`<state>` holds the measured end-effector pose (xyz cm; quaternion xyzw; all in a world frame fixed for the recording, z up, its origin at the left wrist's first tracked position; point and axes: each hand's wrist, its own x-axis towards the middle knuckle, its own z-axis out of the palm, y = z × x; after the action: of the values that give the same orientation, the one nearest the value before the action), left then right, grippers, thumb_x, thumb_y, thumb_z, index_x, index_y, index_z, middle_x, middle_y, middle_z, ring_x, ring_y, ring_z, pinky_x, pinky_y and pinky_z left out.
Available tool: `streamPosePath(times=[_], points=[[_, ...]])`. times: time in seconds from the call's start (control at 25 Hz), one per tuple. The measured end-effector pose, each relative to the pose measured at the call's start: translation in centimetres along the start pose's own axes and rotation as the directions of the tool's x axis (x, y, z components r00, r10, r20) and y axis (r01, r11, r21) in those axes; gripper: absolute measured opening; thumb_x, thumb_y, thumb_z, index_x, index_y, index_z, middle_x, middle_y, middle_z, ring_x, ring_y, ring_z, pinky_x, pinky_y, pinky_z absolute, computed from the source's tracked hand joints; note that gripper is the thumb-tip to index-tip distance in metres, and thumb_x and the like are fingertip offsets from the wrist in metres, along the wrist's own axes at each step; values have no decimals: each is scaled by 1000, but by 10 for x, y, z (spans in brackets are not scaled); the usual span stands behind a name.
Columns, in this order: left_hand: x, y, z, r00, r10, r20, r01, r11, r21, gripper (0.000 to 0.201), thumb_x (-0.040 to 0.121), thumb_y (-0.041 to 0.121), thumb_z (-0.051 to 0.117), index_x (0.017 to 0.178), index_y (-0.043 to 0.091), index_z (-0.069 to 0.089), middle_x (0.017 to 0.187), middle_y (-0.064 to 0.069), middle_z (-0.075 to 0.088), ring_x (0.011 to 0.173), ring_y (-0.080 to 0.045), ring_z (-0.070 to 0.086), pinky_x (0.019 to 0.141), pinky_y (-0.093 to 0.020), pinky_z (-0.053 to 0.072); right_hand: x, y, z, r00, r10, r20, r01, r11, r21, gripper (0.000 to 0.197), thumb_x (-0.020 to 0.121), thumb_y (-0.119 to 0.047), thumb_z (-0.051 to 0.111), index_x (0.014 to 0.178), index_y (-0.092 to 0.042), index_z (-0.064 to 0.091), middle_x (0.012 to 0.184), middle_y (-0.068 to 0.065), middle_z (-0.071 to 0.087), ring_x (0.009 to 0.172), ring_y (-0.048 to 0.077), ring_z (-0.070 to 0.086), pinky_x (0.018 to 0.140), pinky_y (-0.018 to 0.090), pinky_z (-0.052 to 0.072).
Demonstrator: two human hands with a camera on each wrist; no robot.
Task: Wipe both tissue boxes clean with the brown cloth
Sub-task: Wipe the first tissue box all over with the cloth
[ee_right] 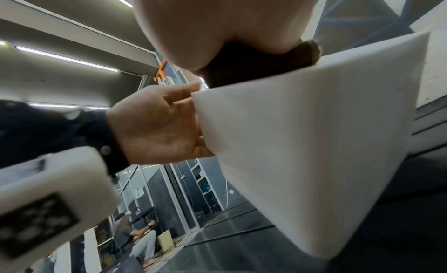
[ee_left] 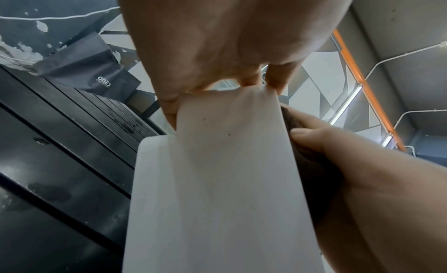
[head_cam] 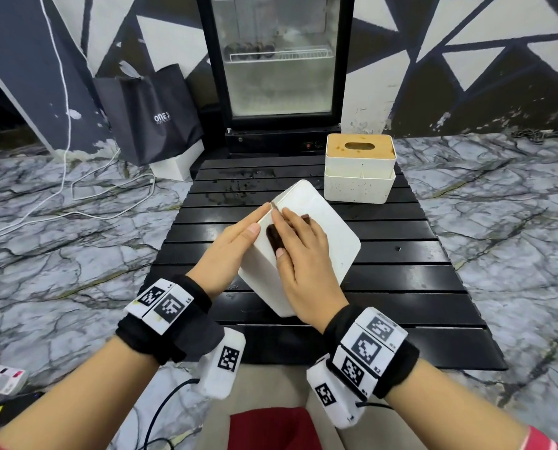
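Observation:
A plain white tissue box (head_cam: 329,235) stands tilted on one corner on the black slatted table (head_cam: 401,280). My left hand (head_cam: 235,248) holds its left edge, thumb on the upper face and fingers along the side (ee_right: 154,124). My right hand (head_cam: 303,254) presses the brown cloth (head_cam: 273,237) onto the upper face, its thumb holding the cloth where it folds over the near edge (ee_left: 309,172). Most of the cloth is hidden under the palm. The second tissue box (head_cam: 359,167), white with a wooden slotted lid, stands at the back right, untouched.
Wet smears (head_cam: 235,190) mark the slats behind the tilted box. Beyond the table stand a glass-door fridge (head_cam: 277,60) and a black paper bag (head_cam: 154,115). White cables (head_cam: 76,196) trail over the marble floor on the left, near a power strip (head_cam: 1,380).

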<state>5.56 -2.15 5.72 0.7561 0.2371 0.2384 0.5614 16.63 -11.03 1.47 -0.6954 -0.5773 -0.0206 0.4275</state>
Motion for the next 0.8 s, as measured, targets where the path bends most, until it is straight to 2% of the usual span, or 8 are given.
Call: streamPosePath(times=[0.16, 0.28, 0.4, 0.48, 0.64, 0.8], points=[[0, 8, 5, 1000, 6, -3, -6, 1000, 12, 37, 101, 12, 33, 126, 35, 45, 131, 14, 53, 125, 5, 46, 113, -29, 31, 6, -6, -2, 994, -84, -74, 86, 996, 36, 51, 89, -19, 25, 139, -12, 34, 143, 8, 37, 131, 12, 19, 112, 23, 5], [-1, 12, 7, 1000, 0, -9, 1, 1000, 29, 37, 100, 12, 35, 123, 38, 45, 124, 23, 54, 116, 14, 48, 111, -26, 33, 25, 3, -10, 997, -30, -74, 35, 997, 70, 49, 91, -20, 26, 139, -13, 34, 143, 9, 38, 132, 15, 21, 111, 18, 2], [1, 11, 6, 1000, -9, -24, 10, 999, 39, 36, 100, 14, 37, 127, 36, 46, 133, 14, 53, 124, 1, 48, 113, -33, 32, 42, 16, -16, 998, 34, -56, -31, 998, 48, 51, 89, -17, 29, 139, -13, 33, 144, 10, 36, 135, 20, 25, 110, 20, 3], [1, 9, 5, 999, -34, -35, 36, 999, 37, 35, 100, 16, 38, 127, 37, 46, 134, 10, 54, 123, -6, 49, 112, -37, 33, 49, 24, -20, 997, 66, -48, -65, 997, 31, 52, 88, -18, 27, 140, -14, 32, 144, 10, 35, 135, 19, 25, 110, 23, 4], [2, 4, 3, 998, -46, -49, 48, 998, 42, 35, 100, 20, 39, 129, 38, 46, 135, 13, 53, 125, -6, 48, 112, -39, 33, 46, 41, -27, 988, 157, -12, -156, 987, 33, 48, 94, -12, 30, 142, -16, 28, 146, 9, 31, 136, 19, 22, 111, 26, 4], [3, -2, 3, 998, -46, -51, 48, 998, 36, 32, 100, 23, 40, 121, 46, 49, 136, 17, 51, 129, -4, 44, 114, -40, 30, 24, 52, -29, 975, 222, -15, -222, 974, 37, 49, 95, -7, 33, 142, -16, 26, 147, 8, 29, 135, 19, 20, 111, 25, 3]])
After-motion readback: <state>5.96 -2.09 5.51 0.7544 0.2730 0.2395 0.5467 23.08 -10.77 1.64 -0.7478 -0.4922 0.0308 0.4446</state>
